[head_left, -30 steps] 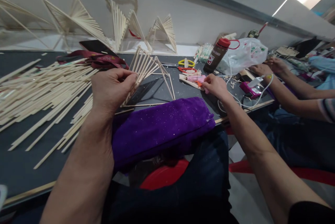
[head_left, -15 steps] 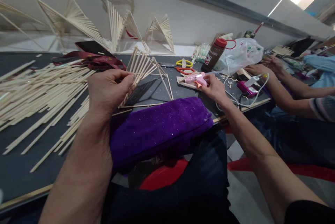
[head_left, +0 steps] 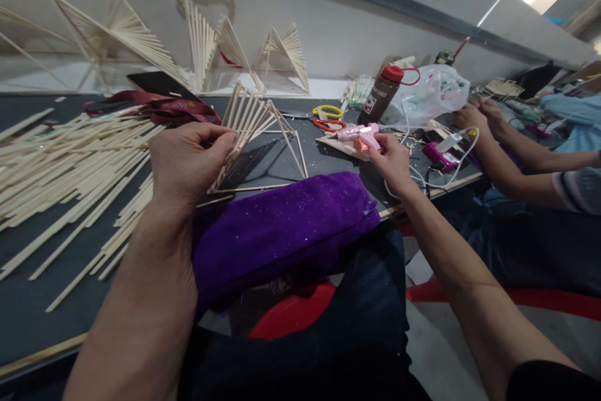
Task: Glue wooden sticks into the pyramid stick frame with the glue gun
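Note:
My left hand [head_left: 181, 160] is closed in a pinch on a thin wooden stick at the left side of a small stick frame [head_left: 297, 154]. The frame stands on the dark table, its slanting sticks fanned out side by side. My right hand [head_left: 392, 163] is wrapped round the handle of a pink glue gun [head_left: 367, 134], whose nozzle points left over a small wooden piece [head_left: 335, 143]. A purple cloth [head_left: 286, 226] with pale specks lies at the table edge between my forearms. My left fingertips hide part of the stick they pinch.
Many loose sticks [head_left: 79, 176] spread over the left of the table. Pliers [head_left: 328, 119], a brown bottle [head_left: 380, 94] and a plastic bag [head_left: 434, 94] stand behind. Finished stick models [head_left: 113, 29] line the wall. Another person's hands [head_left: 474, 116] work at the right, near a purple box [head_left: 440, 156] with cables.
My right hand has drawn the glue gun slightly up and to the right. My left hand keeps its pinch. The co-worker's hands have shifted right, and the view has moved slightly.

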Available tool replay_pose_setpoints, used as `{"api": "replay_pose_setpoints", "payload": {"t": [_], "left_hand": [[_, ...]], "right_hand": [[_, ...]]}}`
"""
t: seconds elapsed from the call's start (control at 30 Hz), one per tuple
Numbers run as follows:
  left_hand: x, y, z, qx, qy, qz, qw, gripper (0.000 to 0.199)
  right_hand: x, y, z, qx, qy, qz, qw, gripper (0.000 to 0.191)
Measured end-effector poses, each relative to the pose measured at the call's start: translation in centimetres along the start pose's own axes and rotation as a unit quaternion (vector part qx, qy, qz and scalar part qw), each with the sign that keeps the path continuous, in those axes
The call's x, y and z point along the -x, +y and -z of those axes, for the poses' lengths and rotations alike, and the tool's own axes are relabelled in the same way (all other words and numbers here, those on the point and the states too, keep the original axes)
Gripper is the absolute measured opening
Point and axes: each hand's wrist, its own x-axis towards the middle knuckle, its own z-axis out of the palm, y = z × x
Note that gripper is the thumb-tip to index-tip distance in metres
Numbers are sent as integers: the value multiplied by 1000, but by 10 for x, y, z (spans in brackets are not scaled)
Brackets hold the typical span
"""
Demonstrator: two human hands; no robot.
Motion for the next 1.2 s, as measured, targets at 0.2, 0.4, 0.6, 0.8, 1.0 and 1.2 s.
{"api": "replay_pose_setpoints", "payload": {"t": [0.2, 0.4, 0.6, 0.8, 1.0, 1.2], "left_hand": [[20, 40, 5, 25, 45, -141, 989, 23], [40, 106, -46, -29, -222, -223, 949, 23], [34, 114, -114, -158, -261, -230, 924, 27], [35, 98, -133, -163, -243, -265, 919, 33], [35, 94, -135, -169, -259, -262, 914, 30], [35, 95, -135, -180, -266, -271, 907, 28]], "right_hand": [[1, 9, -7, 27, -92, -21, 995, 37], [-8, -1, 16, 169, -169, 8, 971, 37], [-79, -28, 5, 173, -143, 100, 969, 33], [-139, -54, -61, 214, -250, 122, 936, 27], [-147, -51, -85, 243, -244, 195, 919, 25], [-142, -58, -74, 257, -275, 212, 902, 26]]}}
